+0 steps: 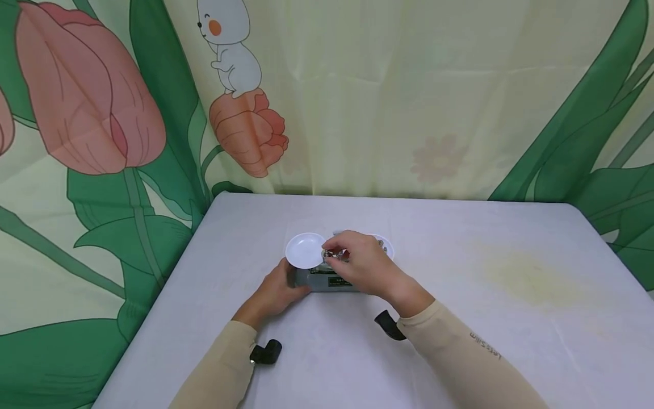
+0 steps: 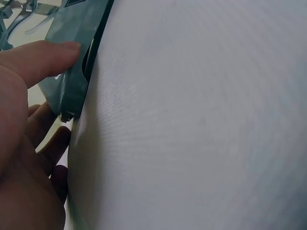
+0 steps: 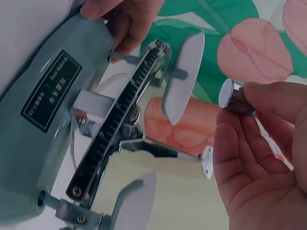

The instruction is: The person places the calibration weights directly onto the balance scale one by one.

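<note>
A grey-green balance scale [image 1: 318, 280] with two white pans stands on the table. My left hand [image 1: 277, 288] grips the left end of its base, thumb on the near face and fingers behind, as the left wrist view shows. My right hand [image 1: 369, 266] pinches a small shiny metal weight [image 3: 235, 97] between thumb and fingers, close to the left pan [image 1: 305, 250]. Small metal pieces lie on the right pan [image 1: 390, 246], which my right hand partly covers. Below the pans runs a black graduated beam [image 3: 117, 120], seen in the right wrist view.
A white cloth covers the table [image 1: 460, 341], with a yellowish stain [image 1: 531, 278] at the right. Behind its far edge hangs a printed curtain [image 1: 357, 113] with tulips and a rabbit. Black wrist mounts [image 1: 267, 352] stick out from both sleeves.
</note>
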The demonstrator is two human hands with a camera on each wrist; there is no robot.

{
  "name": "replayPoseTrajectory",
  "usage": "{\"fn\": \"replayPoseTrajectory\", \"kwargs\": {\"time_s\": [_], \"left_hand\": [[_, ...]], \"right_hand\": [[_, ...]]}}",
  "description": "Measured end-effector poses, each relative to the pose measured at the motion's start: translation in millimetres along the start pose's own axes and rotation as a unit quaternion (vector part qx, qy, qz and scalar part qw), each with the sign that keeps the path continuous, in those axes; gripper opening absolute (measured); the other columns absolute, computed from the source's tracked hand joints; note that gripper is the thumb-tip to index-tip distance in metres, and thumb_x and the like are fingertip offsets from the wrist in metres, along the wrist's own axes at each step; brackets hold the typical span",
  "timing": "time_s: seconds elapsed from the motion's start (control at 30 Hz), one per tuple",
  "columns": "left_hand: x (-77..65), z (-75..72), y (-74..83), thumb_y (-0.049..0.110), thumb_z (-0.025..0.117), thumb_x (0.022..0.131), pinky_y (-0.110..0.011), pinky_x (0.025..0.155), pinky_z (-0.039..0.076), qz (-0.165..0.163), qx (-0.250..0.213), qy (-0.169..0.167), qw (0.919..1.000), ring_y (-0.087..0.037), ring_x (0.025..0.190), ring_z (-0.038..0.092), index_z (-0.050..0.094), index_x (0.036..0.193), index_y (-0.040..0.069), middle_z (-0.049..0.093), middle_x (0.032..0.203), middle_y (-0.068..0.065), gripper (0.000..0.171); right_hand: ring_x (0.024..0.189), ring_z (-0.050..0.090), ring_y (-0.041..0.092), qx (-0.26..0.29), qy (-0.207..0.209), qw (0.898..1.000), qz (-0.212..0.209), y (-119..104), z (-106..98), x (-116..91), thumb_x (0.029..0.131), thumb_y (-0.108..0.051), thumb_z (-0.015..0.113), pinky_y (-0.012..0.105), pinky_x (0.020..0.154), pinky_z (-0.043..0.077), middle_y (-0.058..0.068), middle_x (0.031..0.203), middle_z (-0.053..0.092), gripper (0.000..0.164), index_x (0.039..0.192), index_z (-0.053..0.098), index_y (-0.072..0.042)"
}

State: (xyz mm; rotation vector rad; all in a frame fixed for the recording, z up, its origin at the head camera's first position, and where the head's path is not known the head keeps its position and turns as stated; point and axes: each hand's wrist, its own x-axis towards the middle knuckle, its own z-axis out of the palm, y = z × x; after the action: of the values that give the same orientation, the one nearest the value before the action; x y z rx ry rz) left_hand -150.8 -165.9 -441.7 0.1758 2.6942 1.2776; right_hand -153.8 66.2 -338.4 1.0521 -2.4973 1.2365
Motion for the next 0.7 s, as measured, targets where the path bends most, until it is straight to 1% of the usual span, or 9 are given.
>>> {"fn": "replayPoseTrajectory", "kwargs": {"time_s": [0.17, 0.27, 0.4, 0.53, 0.7], "left_hand": [[1.1, -0.2, -1.4, 0.019, 0.08, 0.085, -0.053, 0.117, 0.026, 0.004, -0.002, -0.004, 1.0, -0.033, 0.145, 0.032, 0.032, 0.151, -0.001, 0.041, 0.154, -0.018, 0.084], [1.7, -1.0, -1.5, 0.019, 0.08, 0.086, -0.051, 0.117, 0.026, 0.001, -0.005, -0.005, 1.0, -0.031, 0.145, 0.032, 0.032, 0.151, 0.0, 0.04, 0.154, -0.017, 0.083], [2.3, -1.9, -0.2, 0.018, 0.079, 0.086, -0.05, 0.117, 0.027, 0.007, -0.01, -0.006, 0.9999, -0.031, 0.144, 0.033, 0.033, 0.15, -0.001, 0.041, 0.154, -0.017, 0.081], [2.9, -1.7, -0.1, 0.018, 0.078, 0.086, -0.051, 0.117, 0.028, 0.009, -0.011, -0.007, 0.9999, -0.031, 0.144, 0.034, 0.033, 0.15, -0.002, 0.041, 0.153, -0.018, 0.08], [2.5, -1.8, -2.4, 0.018, 0.078, 0.086, -0.05, 0.117, 0.028, 0.01, -0.009, -0.007, 0.9999, -0.03, 0.144, 0.034, 0.033, 0.15, -0.001, 0.041, 0.154, -0.016, 0.08]], "right_hand": [[0.086, 0.068, 0.017, -0.021, 0.006, 1.0, -0.012, -3, 7, 4, 0.086, 0.0, 0.073, 0.032, 0.076, 0.058, 0.005, 0.101, 0.07, 0.017, 0.103, 0.072, -0.003], [0.088, 0.069, 0.019, -0.019, 0.002, 1.0, -0.008, -4, 13, 10, 0.087, -0.001, 0.072, 0.03, 0.076, 0.058, 0.007, 0.102, 0.071, 0.017, 0.104, 0.072, -0.001], [0.093, 0.069, 0.02, -0.021, -0.008, 1.0, 0.001, -5, 22, 17, 0.089, -0.003, 0.071, 0.028, 0.078, 0.057, 0.009, 0.103, 0.071, 0.016, 0.104, 0.071, -0.001], [0.094, 0.068, 0.02, -0.037, -0.017, 0.999, 0.006, -6, 30, 22, 0.089, -0.003, 0.071, 0.028, 0.079, 0.057, 0.008, 0.103, 0.071, 0.016, 0.105, 0.071, -0.001], [0.094, 0.069, 0.021, -0.047, -0.021, 0.999, -0.007, -7, 35, 26, 0.088, -0.003, 0.071, 0.031, 0.083, 0.056, 0.009, 0.102, 0.071, 0.016, 0.104, 0.071, -0.001]]}}
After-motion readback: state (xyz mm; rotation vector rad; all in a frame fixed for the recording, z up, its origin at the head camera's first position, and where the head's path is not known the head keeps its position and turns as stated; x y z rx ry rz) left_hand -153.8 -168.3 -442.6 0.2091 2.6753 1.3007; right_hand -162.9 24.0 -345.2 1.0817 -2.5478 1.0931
